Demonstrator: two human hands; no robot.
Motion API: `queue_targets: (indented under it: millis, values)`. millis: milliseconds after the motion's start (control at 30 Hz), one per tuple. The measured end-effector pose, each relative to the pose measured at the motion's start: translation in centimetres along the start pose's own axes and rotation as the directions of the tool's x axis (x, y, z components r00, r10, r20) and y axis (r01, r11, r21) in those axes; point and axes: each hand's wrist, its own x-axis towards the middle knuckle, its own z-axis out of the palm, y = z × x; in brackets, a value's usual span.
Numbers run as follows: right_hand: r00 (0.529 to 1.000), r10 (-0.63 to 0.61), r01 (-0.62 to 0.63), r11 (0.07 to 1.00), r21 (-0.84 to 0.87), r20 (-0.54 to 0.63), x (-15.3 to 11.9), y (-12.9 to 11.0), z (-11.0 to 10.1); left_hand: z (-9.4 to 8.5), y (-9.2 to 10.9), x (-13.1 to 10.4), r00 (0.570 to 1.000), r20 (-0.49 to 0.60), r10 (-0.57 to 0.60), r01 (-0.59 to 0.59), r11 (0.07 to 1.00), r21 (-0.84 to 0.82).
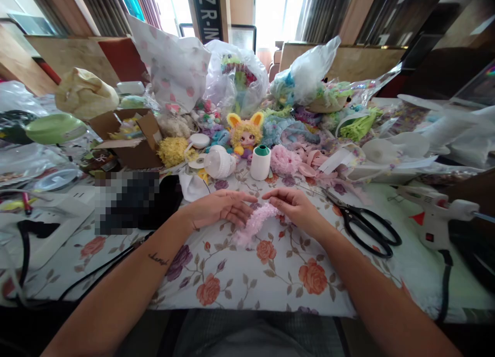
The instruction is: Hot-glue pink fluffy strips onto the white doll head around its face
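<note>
Hands (pixel 296 206) over flowered tablecloth (pixel 253 282), bright windows (pixel 269 17) beyond.

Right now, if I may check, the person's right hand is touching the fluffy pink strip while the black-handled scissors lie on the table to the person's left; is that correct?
Not quite: the black-handled scissors lie to the person's right, as the head view shows. The right hand is indeed touching the fluffy pink strip.

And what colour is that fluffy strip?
The fluffy strip is pale pink, as the head view shows.
</note>
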Motion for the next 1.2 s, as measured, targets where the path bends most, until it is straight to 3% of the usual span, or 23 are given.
queue_targets:
  millis: [233,400,500,633,700,833,933,1000,1100,1167,1200]
  values:
    - [0.999,0.023,-0.022,0.999,0.024,-0.027,0.0,0.0,0.8,1.6,-0.2,-0.4,0.996,0.082,-0.036,0.017,0.975,0.223]
    - [0.983,0.057,-0.072,0.994,0.081,0.175,-0.3,-0.1,0.8,2.1,0.2,-0.4,0.997,-0.018,0.076,-0.067,0.944,0.324]
    - [0.955,0.098,-0.173,0.951,0.257,0.281,-0.6,0.0,0.5,2.2,0.2,-0.5,0.995,-0.002,0.103,-0.099,0.959,0.267]
    - [0.904,0.098,-0.330,0.779,0.533,0.416,-0.7,0.0,0.2,1.8,-0.1,-0.4,0.982,0.025,0.187,-0.188,0.975,0.120]
    - [0.906,0.110,-0.352,0.733,0.582,0.409,-0.6,0.0,0.2,1.6,-0.3,-0.3,0.986,-0.002,0.169,-0.168,0.980,0.111]
    - [0.947,0.156,-0.301,0.734,0.608,0.281,-0.2,0.5,0.2,1.2,-0.5,0.1,0.994,-0.075,0.083,-0.079,0.995,0.052]
    - [0.942,0.150,-0.307,0.751,0.584,0.301,0.0,0.8,0.2,0.9,-0.5,0.2,0.969,-0.176,0.173,-0.183,0.982,-0.039]
    - [0.929,0.159,-0.327,0.776,0.540,0.335,0.0,0.8,0.2,0.7,-0.3,0.1,0.961,-0.186,0.206,-0.206,0.978,0.020]
    - [0.954,0.193,-0.264,0.904,0.336,0.231,0.1,0.5,-0.1,0.3,0.0,0.0,0.964,-0.209,0.165,-0.093,0.944,0.317]
    - [0.987,0.118,-0.124,0.991,0.044,0.105,0.3,0.3,-0.5,0.0,0.0,0.1,0.930,-0.279,0.241,-0.040,0.818,0.574]
    - [0.998,0.038,-0.032,0.992,-0.124,0.047,0.4,0.3,-0.7,-0.1,0.0,0.1,0.887,-0.311,0.341,-0.040,0.728,0.684]
